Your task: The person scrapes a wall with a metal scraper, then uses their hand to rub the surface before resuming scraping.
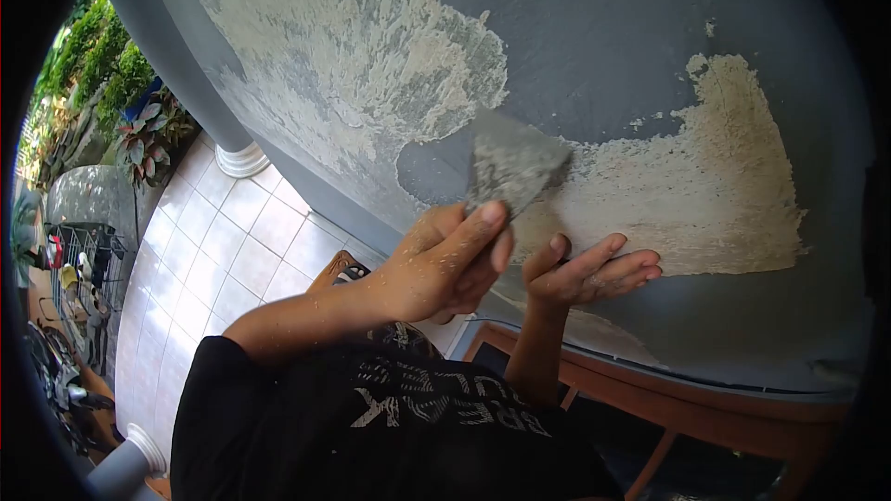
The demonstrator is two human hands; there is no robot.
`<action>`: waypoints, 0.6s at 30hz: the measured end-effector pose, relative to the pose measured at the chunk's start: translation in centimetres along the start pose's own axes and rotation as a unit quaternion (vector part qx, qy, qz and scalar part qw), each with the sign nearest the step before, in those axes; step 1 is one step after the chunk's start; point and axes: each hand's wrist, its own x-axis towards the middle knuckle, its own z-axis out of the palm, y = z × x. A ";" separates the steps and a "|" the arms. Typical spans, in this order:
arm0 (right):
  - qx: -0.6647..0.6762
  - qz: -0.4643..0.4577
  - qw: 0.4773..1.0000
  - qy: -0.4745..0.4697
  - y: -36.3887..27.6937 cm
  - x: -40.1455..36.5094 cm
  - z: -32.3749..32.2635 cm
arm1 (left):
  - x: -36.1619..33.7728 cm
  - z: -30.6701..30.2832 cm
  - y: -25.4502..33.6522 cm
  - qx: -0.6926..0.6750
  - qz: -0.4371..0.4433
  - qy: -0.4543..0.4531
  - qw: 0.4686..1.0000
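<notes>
My left hand (pixel 445 264) is closed round a scraper (pixel 515 162), thumb on the near face and fingers curled behind. Its flat grey blade is smeared with pale residue and overlaps the patched wall (pixel 640 195); the handle is hidden in my grip. Pale specks dot my left hand and forearm. Just right of the scraper, my right hand (pixel 594 274) holds nothing, its fingers spread close to the lower part of the pale patch. Rough whitish filler (pixel 371 56) covers another wide area of the grey wall, up and to the left.
White floor tiles (pixel 232 264) run along the left, with a grey pillar (pixel 176 65) at the wall's end. A wooden piece of furniture (pixel 336 269) stands behind my left forearm. Low at the right is a brown wooden frame (pixel 733 399). Plants and a wire rack (pixel 88 264) are farther left.
</notes>
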 end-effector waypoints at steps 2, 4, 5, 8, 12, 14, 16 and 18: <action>-0.006 0.002 1.000 0.002 -0.1 0.3 -0.1 | 0.5 0.5 -0.6 0.010 0.018 -0.004 1.000; 0.001 -0.007 1.000 0.000 0.1 0.0 -0.2 | 0.3 0.4 0.0 0.008 0.010 -0.005 1.000; 0.007 -0.012 1.000 -0.001 0.3 -0.1 -0.2 | 0.0 0.2 0.3 0.007 0.006 -0.003 1.000; 0.007 -0.012 1.000 -0.009 0.3 -0.3 -0.3 | -0.3 -0.5 -0.4 -0.015 0.000 -0.009 1.000; -0.003 -0.011 1.000 -0.012 0.2 -0.2 -0.4 | 0.0 0.7 -0.3 -0.019 0.011 0.002 1.000; 0.001 -0.018 1.000 -0.013 0.4 -0.2 -0.5 | 0.0 0.1 -0.7 -0.009 0.038 -0.009 0.999; 0.005 -0.022 1.000 -0.012 0.6 -0.6 -0.4 | -0.5 -0.6 -1.0 -0.020 0.021 -0.011 1.000; 0.002 -0.020 1.000 -0.009 0.5 -0.6 -0.3 | -0.6 -0.3 -0.7 -0.018 0.021 -0.012 1.000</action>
